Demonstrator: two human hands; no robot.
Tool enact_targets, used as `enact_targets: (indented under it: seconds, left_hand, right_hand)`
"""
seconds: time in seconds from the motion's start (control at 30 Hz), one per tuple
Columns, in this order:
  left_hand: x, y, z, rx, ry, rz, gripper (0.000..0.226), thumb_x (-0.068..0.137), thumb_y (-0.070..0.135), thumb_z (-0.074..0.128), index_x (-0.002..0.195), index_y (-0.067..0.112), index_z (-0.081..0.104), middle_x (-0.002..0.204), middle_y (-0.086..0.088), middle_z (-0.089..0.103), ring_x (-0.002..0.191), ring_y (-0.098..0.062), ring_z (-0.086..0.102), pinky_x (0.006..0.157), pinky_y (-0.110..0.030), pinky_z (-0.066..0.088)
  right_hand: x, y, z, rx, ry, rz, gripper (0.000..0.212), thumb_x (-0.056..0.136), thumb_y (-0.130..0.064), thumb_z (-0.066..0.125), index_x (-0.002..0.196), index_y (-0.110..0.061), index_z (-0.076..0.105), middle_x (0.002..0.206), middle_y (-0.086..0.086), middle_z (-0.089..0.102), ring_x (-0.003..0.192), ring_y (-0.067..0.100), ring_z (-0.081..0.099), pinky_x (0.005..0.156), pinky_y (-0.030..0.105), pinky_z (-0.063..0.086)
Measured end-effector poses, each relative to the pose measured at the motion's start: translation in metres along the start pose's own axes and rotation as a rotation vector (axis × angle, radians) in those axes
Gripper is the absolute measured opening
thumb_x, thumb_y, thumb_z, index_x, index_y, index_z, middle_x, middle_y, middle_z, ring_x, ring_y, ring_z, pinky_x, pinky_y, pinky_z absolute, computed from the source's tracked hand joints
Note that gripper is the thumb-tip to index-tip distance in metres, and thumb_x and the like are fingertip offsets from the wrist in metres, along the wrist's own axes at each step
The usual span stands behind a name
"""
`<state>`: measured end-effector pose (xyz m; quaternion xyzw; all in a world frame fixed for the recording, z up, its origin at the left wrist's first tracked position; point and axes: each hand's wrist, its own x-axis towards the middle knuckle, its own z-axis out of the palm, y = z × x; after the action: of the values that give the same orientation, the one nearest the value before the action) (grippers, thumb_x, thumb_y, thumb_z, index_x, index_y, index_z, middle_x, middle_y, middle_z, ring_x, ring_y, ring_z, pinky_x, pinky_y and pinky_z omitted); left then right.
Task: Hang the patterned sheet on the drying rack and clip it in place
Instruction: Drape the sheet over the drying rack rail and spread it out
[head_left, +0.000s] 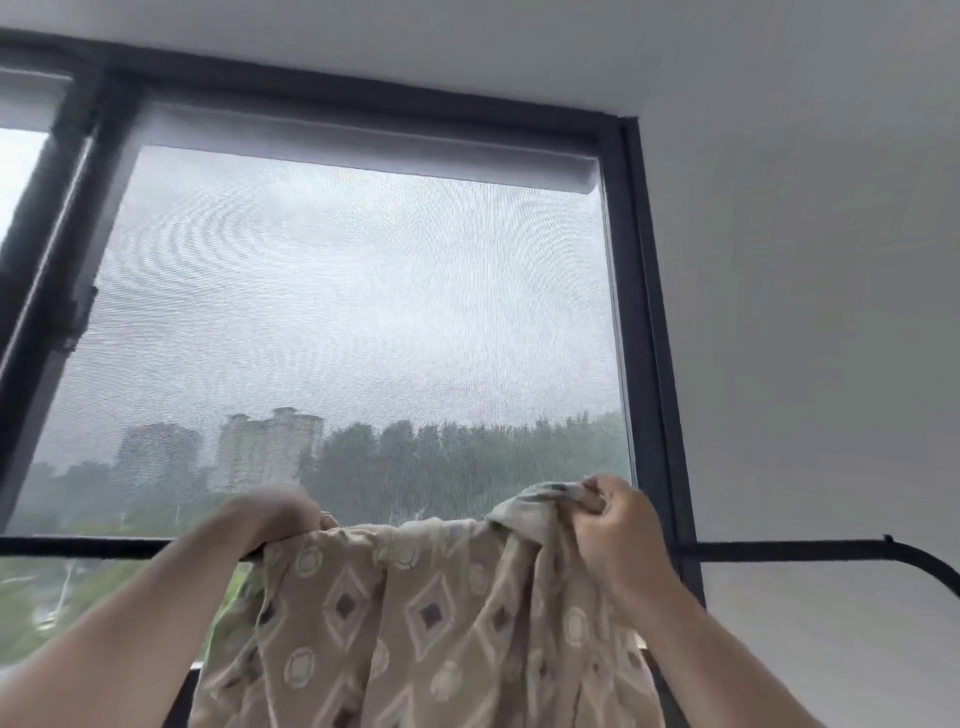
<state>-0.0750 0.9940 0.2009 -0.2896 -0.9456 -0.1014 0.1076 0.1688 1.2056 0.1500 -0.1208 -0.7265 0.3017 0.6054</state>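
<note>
Patterned sheet (415, 613): hanging step in hand, not yet clipped.
My left hand (275, 519) and right hand (613, 525), apart, each grip its top edge level with the drying rack bar (779, 551). Next, I judge: spread the edge along the bar, then fetch clips, none visible.

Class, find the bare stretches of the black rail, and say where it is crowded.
Bare: rail left of the left hand, and from the right hand to its bend. Crowded: between the hands, under the bunched patterned sheet.
</note>
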Motion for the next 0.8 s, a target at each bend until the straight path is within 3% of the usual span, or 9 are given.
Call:
enact_targets:
  seconds: [0.13,0.23,0.33,0.43,0.53,0.6,0.67,0.73,0.8]
  left_hand:
    - [-0.004,-0.001,-0.007,0.085,-0.064,-0.022,0.035,0.095,0.022,0.049,0.126,0.013,0.063,0.129,-0.003,0.061,0.092,-0.012,0.049,0.080,-0.020,0.038]
    - [0.006,-0.013,-0.010,0.044,-0.091,-0.028,0.035,0.095,0.023,0.051,0.128,0.016,0.062,0.129,-0.001,0.060,0.094,-0.012,0.050,0.083,-0.022,0.040]
    - [0.012,-0.020,-0.010,0.038,-0.141,-0.010,0.030,0.093,0.019,0.050,0.117,0.023,0.067,0.110,0.005,0.066,0.082,-0.006,0.056,0.070,-0.017,0.042]
    - [0.008,-0.019,-0.009,0.056,-0.112,-0.030,0.023,0.093,0.019,0.049,0.096,0.026,0.070,0.082,0.008,0.061,0.068,-0.004,0.052,0.060,-0.018,0.040]
    - [0.012,-0.022,-0.004,0.010,-0.073,-0.071,0.030,0.092,0.027,0.050,0.112,0.015,0.070,0.096,0.002,0.067,0.080,-0.011,0.060,0.069,-0.024,0.050]
    - [0.011,-0.022,-0.002,-0.011,-0.082,-0.088,0.030,0.091,0.027,0.051,0.109,0.012,0.070,0.100,-0.003,0.068,0.083,-0.014,0.061,0.074,-0.027,0.051]
    - [0.001,-0.015,-0.003,-0.062,-0.050,-0.100,0.025,0.089,0.024,0.053,0.099,0.009,0.071,0.092,-0.004,0.066,0.081,-0.016,0.060,0.073,-0.028,0.050]
    - [-0.006,-0.007,-0.001,-0.150,-0.004,-0.085,0.025,0.087,0.020,0.054,0.098,0.006,0.071,0.090,-0.007,0.065,0.077,-0.016,0.058,0.066,-0.026,0.047]
    - [-0.013,-0.003,0.005,-0.298,0.136,-0.099,0.023,0.083,0.020,0.058,0.092,0.003,0.071,0.089,-0.010,0.068,0.073,-0.017,0.058,0.062,-0.025,0.045]
  right_hand:
    - [0.062,-0.010,-0.022,-0.022,-0.013,0.087,0.010,0.084,-0.006,0.065,0.075,-0.008,0.066,0.072,0.005,0.065,0.064,0.016,0.055,0.051,0.017,0.040]
    - [0.093,0.008,-0.034,0.040,-0.105,0.307,0.004,0.083,-0.010,0.068,0.084,-0.006,0.068,0.090,0.014,0.070,0.074,0.023,0.062,0.062,0.030,0.049]
    - [0.096,0.018,-0.042,-0.505,-0.404,0.410,0.032,0.087,-0.021,0.068,0.112,-0.002,0.066,0.110,0.013,0.068,0.084,0.020,0.059,0.067,0.025,0.048]
    - [0.086,0.021,-0.044,-0.848,-0.597,0.429,0.024,0.084,-0.022,0.066,0.102,-0.008,0.070,0.095,0.005,0.071,0.069,0.013,0.060,0.053,0.020,0.044]
    - [0.072,0.009,-0.047,-0.888,-0.374,0.174,0.024,0.085,-0.039,0.060,0.082,-0.016,0.064,0.079,-0.001,0.064,0.072,0.016,0.059,0.057,0.025,0.041]
    - [0.051,-0.008,-0.040,-0.728,-0.310,-0.065,0.029,0.092,-0.041,0.052,0.075,-0.019,0.057,0.075,-0.002,0.062,0.073,0.019,0.060,0.060,0.030,0.044]
    - [0.016,-0.034,-0.023,-0.583,-0.526,-0.237,0.033,0.096,-0.045,0.048,0.077,-0.022,0.058,0.078,-0.004,0.065,0.073,0.015,0.062,0.065,0.031,0.050]
    - [-0.011,-0.046,0.002,-0.655,-0.708,-0.364,0.036,0.095,-0.056,0.042,0.082,-0.025,0.055,0.086,-0.007,0.063,0.078,0.014,0.060,0.071,0.035,0.051]
    - [-0.019,-0.043,0.020,-0.749,-0.699,-0.422,0.038,0.094,-0.064,0.034,0.086,-0.029,0.047,0.089,-0.007,0.057,0.085,0.018,0.056,0.079,0.040,0.048]
